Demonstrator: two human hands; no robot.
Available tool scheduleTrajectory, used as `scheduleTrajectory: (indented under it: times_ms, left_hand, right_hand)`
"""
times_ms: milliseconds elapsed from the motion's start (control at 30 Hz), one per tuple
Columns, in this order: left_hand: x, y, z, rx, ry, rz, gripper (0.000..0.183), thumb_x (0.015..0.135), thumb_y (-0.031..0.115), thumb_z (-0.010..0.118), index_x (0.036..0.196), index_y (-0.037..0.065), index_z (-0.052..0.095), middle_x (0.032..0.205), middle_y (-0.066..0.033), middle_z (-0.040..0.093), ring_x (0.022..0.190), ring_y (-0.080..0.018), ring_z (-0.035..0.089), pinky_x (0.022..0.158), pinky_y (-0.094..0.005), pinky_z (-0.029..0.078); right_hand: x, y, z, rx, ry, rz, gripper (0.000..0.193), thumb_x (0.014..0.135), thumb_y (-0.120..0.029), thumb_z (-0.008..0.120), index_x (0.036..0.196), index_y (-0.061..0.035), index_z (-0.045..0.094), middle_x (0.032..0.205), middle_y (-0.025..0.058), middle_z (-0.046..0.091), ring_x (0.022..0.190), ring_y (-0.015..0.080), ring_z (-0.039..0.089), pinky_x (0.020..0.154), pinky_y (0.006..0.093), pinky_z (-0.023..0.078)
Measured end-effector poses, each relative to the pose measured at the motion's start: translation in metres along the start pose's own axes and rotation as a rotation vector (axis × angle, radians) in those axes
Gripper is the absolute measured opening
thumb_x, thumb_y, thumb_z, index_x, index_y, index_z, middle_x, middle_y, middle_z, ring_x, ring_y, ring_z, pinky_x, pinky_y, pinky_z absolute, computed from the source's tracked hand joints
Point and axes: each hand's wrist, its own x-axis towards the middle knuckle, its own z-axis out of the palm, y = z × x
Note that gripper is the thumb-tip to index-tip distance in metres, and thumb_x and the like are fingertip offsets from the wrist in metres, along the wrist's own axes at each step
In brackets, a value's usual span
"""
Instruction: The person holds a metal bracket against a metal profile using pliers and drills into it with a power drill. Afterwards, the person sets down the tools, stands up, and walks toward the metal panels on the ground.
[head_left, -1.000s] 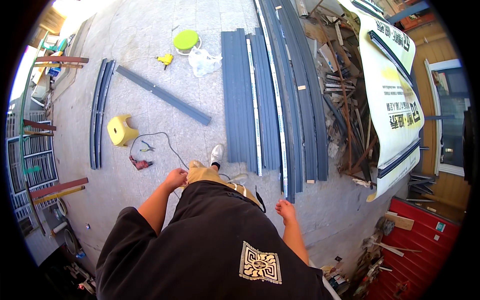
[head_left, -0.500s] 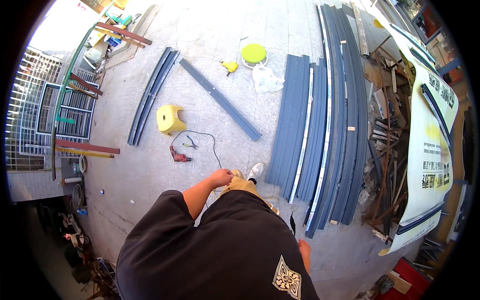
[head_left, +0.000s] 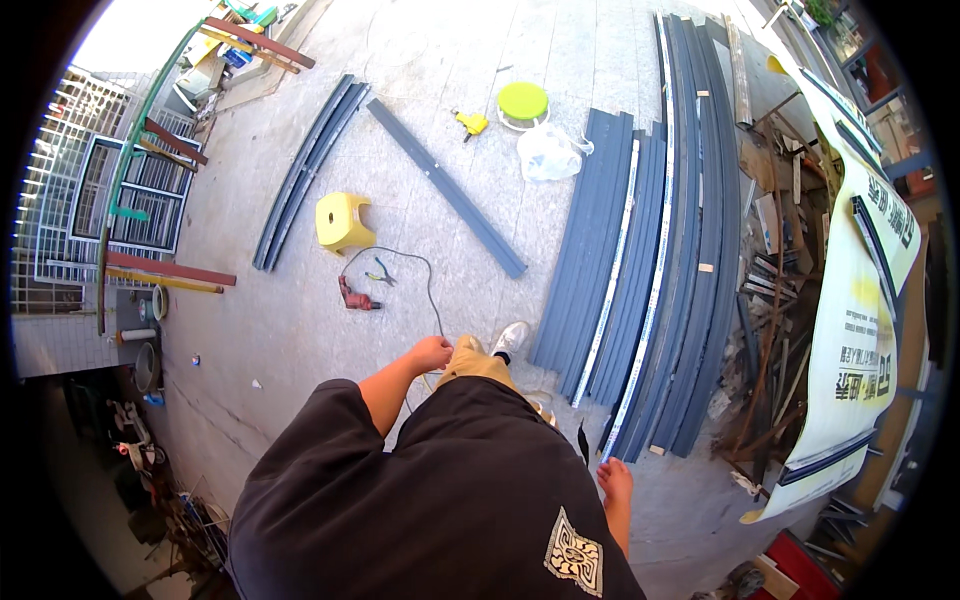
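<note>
My left hand point(head_left: 432, 353) hangs in front of my left thigh, its fingers curled in, with nothing visible in them. Just beyond it a dark power cord point(head_left: 431, 285) runs over the paving to a red power drill point(head_left: 357, 296). Beside the drill lie pliers point(head_left: 380, 272) with green-and-black handles. On my other side, my right hand point(head_left: 617, 482) is low by my hip, fingers loosely bent and partly apart, holding nothing I can see. It is nearest to the lower ends of long grey metal profiles point(head_left: 643, 395) laid side by side on the ground.
A yellow stool point(head_left: 342, 222) stands ahead left. One grey profile point(head_left: 447, 190) lies diagonally, with more profiles point(head_left: 308, 175) left of it. Farther off are a yellow drill point(head_left: 471, 124), a green-topped stool point(head_left: 523, 103) and a white plastic bag point(head_left: 549, 153). Scrap point(head_left: 770, 330) and a printed banner point(head_left: 850, 300) line the right.
My right hand has swung forward and up into fuller view. My left hand has shifted slightly left. The view has turned a little; things on the ground stay in place.
</note>
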Motion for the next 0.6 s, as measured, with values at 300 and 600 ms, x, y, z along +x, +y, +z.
scheduleTrajectory:
  times_ms: [300,600]
  left_hand:
    - [-0.005,-0.016,0.001,-0.167,0.041,-0.023,0.032,0.104,0.023,0.063,0.123,-0.001,0.072,0.097,-0.0135,0.077,0.081,-0.0207,0.076,0.072,-0.0353,0.061]
    - [-0.026,-0.07,0.035,-0.256,0.059,-0.091,0.029,0.108,0.023,0.062,0.127,0.003,0.069,0.093,-0.0082,0.074,0.077,-0.0184,0.073,0.067,-0.0324,0.059]
  right_hand:
    - [0.018,-0.001,0.01,-0.075,-0.051,-0.032,0.033,0.108,-0.034,0.066,0.122,-0.0053,0.07,0.103,0.0065,0.074,0.087,0.0172,0.072,0.074,0.0317,0.056]
    - [0.025,-0.016,-0.009,-0.201,-0.07,-0.112,0.034,0.107,-0.036,0.067,0.125,-0.0069,0.071,0.108,0.0061,0.076,0.09,0.0152,0.071,0.076,0.031,0.055]
